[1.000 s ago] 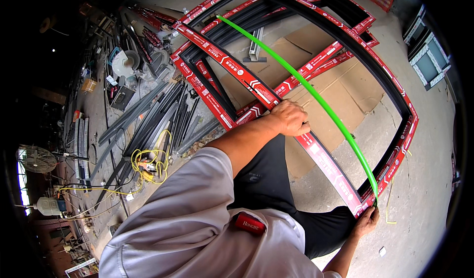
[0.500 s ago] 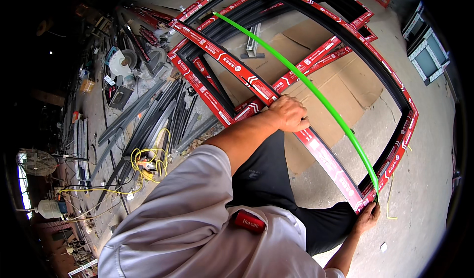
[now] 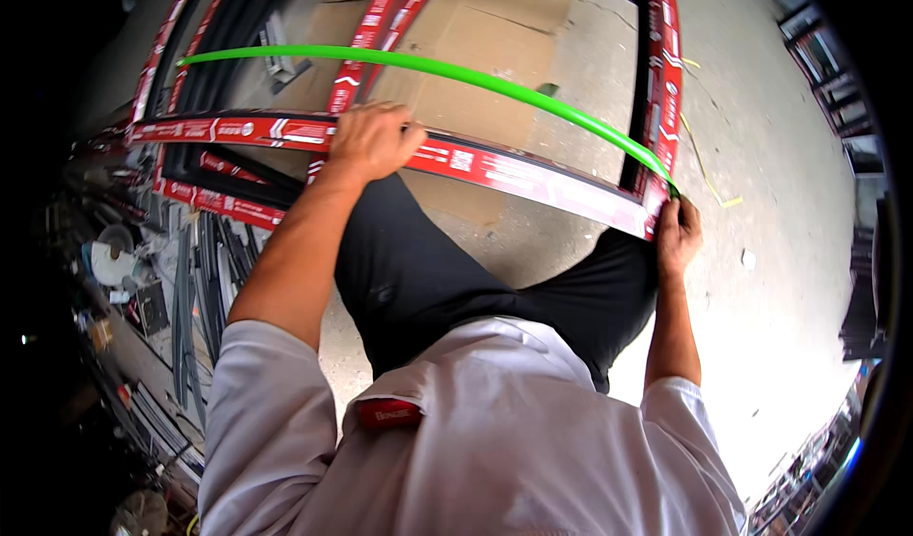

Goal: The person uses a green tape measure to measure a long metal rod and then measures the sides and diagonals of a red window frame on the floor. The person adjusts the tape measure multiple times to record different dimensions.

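Observation:
A large window frame (image 3: 533, 182), black inside with red printed film on its bars, lies tilted before me. A bright green tape measure blade (image 3: 456, 74) stretches slantwise across its opening, bowed a little, from the far left side to the near right corner. My left hand (image 3: 374, 141) is closed over the near bar, around its middle. At the near right corner, my right hand (image 3: 679, 236) pinches the near end of the green tape; its fingers partly hide that end and touch the corner.
More red-filmed frames (image 3: 223, 203) lie beneath, over brown cardboard (image 3: 495, 27) on the concrete floor. Long dark profiles (image 3: 185, 308) and a machine with a pale round guard (image 3: 112, 260) clutter the left. Framed panels (image 3: 827, 70) lean at the right; a thin yellow strip (image 3: 709, 179) lies nearby.
My view has turned, so the near bar now runs almost crosswise instead of steeply slanted. Both hands keep their places on the frame, and the green tape still spans it.

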### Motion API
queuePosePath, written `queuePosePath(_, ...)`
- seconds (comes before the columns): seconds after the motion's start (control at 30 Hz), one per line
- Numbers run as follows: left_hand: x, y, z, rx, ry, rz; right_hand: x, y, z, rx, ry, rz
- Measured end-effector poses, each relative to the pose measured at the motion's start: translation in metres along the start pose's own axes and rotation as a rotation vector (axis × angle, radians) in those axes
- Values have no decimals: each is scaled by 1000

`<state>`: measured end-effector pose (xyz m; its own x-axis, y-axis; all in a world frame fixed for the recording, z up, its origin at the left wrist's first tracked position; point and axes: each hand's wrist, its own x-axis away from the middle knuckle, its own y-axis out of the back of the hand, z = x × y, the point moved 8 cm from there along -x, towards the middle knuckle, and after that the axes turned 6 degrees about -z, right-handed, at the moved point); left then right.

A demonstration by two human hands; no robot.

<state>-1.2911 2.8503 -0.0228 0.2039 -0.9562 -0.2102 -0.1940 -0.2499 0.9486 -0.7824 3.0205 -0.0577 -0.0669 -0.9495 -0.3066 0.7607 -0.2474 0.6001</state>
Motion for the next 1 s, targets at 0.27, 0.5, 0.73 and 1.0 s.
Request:
queuePosePath(0.27,1,-4,-12,11,-8,36,4,10,3,98,26,-37)
queuePosePath(0.5,0,-4,-14,-14,-9,66,5,10,3,119,28,-59)
queuePosePath(0.73,-1,-6,-15,-23,2,97,5,10,1,112,31,-68)
queuePosePath(1.0,-1,-8,-14,-10,-9,110,5,12,7,95,9,-63)
